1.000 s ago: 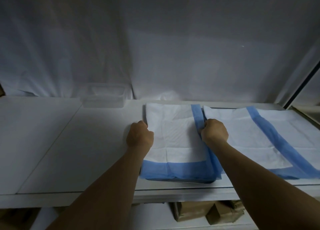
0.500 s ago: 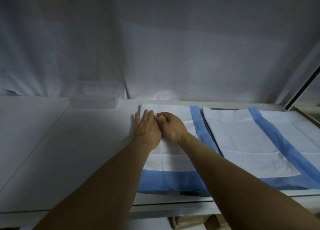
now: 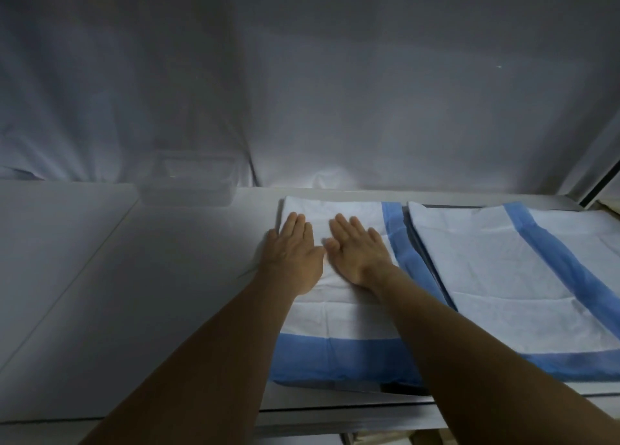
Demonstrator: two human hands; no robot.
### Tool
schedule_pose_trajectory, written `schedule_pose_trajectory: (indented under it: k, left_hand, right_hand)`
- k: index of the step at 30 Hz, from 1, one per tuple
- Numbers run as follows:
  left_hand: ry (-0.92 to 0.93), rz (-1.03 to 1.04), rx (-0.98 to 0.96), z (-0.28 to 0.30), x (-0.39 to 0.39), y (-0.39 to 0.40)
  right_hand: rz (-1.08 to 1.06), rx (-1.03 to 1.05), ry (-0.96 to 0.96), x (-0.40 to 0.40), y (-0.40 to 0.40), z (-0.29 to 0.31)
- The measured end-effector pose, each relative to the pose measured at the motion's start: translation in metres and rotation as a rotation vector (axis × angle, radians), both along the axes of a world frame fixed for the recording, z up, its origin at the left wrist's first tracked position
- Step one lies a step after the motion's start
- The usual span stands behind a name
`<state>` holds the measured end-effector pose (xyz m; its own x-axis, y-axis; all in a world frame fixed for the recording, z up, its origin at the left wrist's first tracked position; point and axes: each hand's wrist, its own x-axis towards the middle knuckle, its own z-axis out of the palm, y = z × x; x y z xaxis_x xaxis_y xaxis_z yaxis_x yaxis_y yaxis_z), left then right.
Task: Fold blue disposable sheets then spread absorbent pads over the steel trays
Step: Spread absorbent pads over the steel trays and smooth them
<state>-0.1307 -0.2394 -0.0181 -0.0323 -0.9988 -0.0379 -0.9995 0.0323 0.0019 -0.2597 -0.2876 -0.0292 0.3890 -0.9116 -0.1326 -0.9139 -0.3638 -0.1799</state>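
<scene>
The 2 absorbent pads (image 3: 339,317) look like soft matt paper with smoother blue plastic borders. The counter (image 3: 151,293) is smooth, faintly glossy. Clear plastic container (image 3: 188,182); creased cloth backdrop (image 3: 302,92).

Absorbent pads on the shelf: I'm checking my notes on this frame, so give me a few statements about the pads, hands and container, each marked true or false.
1. Both hands lie flat on the left absorbent pad. True: left hand and right hand rest with straight fingers.
2. The right hand has a grip on the pad's blue border. False: it lies flat on the white part.
3. A second absorbent pad lies to the right. True.
4. The clear plastic container stands on the left pad. False: it stands on the shelf, left of and behind it.
</scene>
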Motion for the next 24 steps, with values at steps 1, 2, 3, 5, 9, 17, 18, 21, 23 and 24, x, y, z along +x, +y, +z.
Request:
schedule_pose_trajectory:
  k: [1,2,3,5,9,17,18,21,23,24]
  left_hand:
    - [0.032,0.013,0.009,-0.001,0.0,-0.001]
    - [0.045,0.018,0.017,-0.001,0.001,-0.001]
    - [0.045,0.018,0.024,-0.002,0.001,-0.002]
    - [0.016,0.007,0.024,-0.002,0.0,-0.001]
    - [-0.044,-0.007,0.03,0.0,-0.002,-0.001]
    - [-0.049,-0.021,0.011,0.002,0.0,0.003]
    - [-0.063,-0.018,0.001,0.003,-0.001,0.004]
    - [-0.093,-0.04,-0.028,0.005,-0.002,0.009]
    - [-0.111,-0.066,-0.038,0.007,-0.005,0.017]
    - [-0.12,-0.059,-0.027,0.008,-0.007,0.025]
  right_hand:
    - [-0.032,-0.003,0.022,-0.006,-0.002,-0.002]
    - [-0.064,0.0,0.028,-0.01,-0.004,-0.003]
    - [-0.088,0.0,0.037,-0.014,-0.004,-0.003]
    - [-0.11,-0.014,0.064,-0.015,-0.004,0.0]
    - [0.026,-0.042,-0.083,0.007,0.009,0.008]
    - [-0.008,0.016,0.055,-0.016,0.028,0.001]
    - [-0.03,0.006,0.062,-0.02,0.03,0.0]
    - [-0.036,0.001,0.056,-0.019,0.033,-0.004]
    - [-0.039,0.002,0.058,-0.018,0.032,-0.004]
    - [-0.042,0.0,0.057,-0.018,0.032,-0.004]
